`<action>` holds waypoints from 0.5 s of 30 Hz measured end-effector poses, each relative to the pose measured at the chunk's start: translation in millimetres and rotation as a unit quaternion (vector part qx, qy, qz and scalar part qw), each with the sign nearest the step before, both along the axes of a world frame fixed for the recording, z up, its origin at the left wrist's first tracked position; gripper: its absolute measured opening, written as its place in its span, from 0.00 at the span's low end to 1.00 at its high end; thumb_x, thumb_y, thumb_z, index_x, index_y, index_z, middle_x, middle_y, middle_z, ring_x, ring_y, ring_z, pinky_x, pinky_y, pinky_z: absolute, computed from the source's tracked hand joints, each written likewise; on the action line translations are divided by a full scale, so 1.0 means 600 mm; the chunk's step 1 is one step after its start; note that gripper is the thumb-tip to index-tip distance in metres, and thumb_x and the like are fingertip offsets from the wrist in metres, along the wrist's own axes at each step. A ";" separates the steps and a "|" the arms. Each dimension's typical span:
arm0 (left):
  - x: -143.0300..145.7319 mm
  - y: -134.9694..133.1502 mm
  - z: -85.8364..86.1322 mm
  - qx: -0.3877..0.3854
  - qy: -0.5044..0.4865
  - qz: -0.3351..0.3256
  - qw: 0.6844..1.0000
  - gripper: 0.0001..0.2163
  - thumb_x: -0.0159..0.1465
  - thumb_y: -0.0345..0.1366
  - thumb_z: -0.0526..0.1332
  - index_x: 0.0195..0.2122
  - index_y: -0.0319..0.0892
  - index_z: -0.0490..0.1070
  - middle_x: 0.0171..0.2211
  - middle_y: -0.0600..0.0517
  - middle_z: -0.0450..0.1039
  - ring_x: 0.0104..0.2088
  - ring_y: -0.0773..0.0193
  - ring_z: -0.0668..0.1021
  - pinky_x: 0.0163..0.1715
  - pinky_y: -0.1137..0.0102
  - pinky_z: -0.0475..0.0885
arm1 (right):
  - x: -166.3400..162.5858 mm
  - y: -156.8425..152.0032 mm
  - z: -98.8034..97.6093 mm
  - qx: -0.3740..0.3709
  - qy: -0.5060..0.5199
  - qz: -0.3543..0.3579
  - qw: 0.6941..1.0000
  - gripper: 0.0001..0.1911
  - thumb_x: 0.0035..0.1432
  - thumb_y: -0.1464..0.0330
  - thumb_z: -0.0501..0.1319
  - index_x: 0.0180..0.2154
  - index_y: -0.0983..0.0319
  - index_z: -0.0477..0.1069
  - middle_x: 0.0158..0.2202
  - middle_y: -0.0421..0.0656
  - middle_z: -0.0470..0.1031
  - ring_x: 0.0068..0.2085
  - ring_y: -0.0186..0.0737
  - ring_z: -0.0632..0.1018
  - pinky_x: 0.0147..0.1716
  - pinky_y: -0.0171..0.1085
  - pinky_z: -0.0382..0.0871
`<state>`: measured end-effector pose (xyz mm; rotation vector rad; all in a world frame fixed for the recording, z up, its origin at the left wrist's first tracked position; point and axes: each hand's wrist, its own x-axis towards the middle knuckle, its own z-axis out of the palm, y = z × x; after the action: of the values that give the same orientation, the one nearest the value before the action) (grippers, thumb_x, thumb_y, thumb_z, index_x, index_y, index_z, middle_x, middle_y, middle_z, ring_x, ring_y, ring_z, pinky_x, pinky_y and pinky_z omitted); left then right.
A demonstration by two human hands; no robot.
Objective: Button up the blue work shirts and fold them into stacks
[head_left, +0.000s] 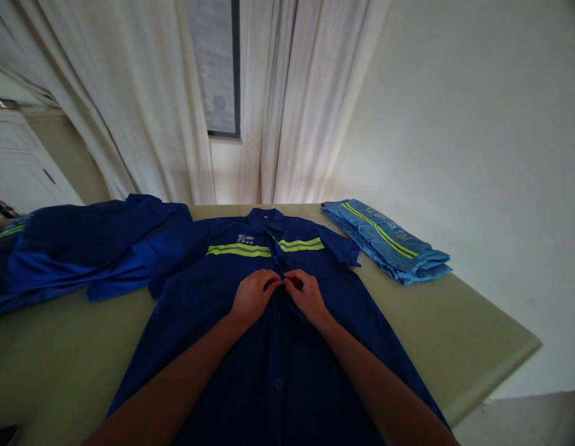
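So the dark blue work shirt with yellow-green stripes (199, 310) is lying flat, front up, mid-frame, keeping its placket (279, 365) reachable. Left hand (254, 298) and right hand (307, 295) are both pinching it there, fingertips meeting.

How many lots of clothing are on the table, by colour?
Dark blue: 2, the shirt spread flat, pinched by the left hand and right hand, and the heap at left.
Light blue: 1, the folded stack at right.
Total: 3
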<state>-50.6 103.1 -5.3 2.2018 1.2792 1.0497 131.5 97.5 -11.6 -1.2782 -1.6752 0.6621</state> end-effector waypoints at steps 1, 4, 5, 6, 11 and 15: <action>0.001 0.000 0.000 0.004 0.007 -0.002 1.000 0.05 0.69 0.37 0.62 0.38 0.46 0.77 0.38 0.52 0.80 0.40 0.59 0.80 0.45 0.66 0.71 | 0.001 0.002 -0.001 -0.004 0.003 0.003 1.000 0.10 0.61 0.64 0.61 0.40 0.61 0.79 0.33 0.43 0.80 0.32 0.40 0.78 0.32 0.37 0.69; 0.003 0.001 -0.001 0.002 -0.001 -0.006 1.000 0.04 0.69 0.35 0.62 0.38 0.46 0.76 0.37 0.52 0.79 0.38 0.60 0.80 0.43 0.66 0.72 | 0.004 0.004 -0.003 -0.010 0.014 0.006 1.000 0.12 0.61 0.63 0.61 0.41 0.61 0.79 0.33 0.43 0.81 0.32 0.40 0.78 0.32 0.37 0.70; 0.003 0.001 -0.001 -0.003 -0.012 -0.008 1.000 0.03 0.68 0.33 0.62 0.38 0.45 0.76 0.36 0.53 0.79 0.38 0.60 0.80 0.42 0.66 0.72 | 0.004 0.004 -0.003 -0.012 0.016 0.007 1.000 0.12 0.62 0.63 0.61 0.41 0.62 0.79 0.34 0.43 0.81 0.33 0.40 0.78 0.33 0.37 0.70; 0.003 0.002 -0.002 -0.010 -0.027 -0.010 1.000 0.03 0.67 0.32 0.63 0.38 0.45 0.76 0.36 0.53 0.79 0.37 0.60 0.80 0.42 0.66 0.73 | 0.004 0.004 -0.002 -0.015 0.016 0.008 1.000 0.12 0.62 0.63 0.61 0.41 0.61 0.80 0.33 0.43 0.81 0.33 0.40 0.78 0.33 0.37 0.70; 0.002 0.003 -0.001 -0.058 -0.082 -0.005 0.995 0.03 0.64 0.31 0.65 0.39 0.45 0.75 0.36 0.54 0.81 0.37 0.61 0.82 0.41 0.67 0.75 | 0.006 -0.001 0.004 -0.028 0.019 0.019 0.999 0.12 0.63 0.63 0.61 0.41 0.60 0.80 0.32 0.42 0.80 0.31 0.40 0.78 0.30 0.36 0.69; 0.000 0.000 0.002 -0.065 -0.078 0.011 0.995 0.01 0.64 0.32 0.65 0.37 0.45 0.76 0.34 0.54 0.82 0.36 0.61 0.83 0.39 0.68 0.75 | 0.006 -0.005 0.008 -0.006 0.024 0.027 0.999 0.11 0.62 0.64 0.62 0.41 0.60 0.81 0.32 0.42 0.79 0.30 0.38 0.77 0.29 0.36 0.68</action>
<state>-50.7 103.3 -3.9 1.9729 1.2674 1.0927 135.0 94.6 -6.7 -1.2200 -1.6747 0.7315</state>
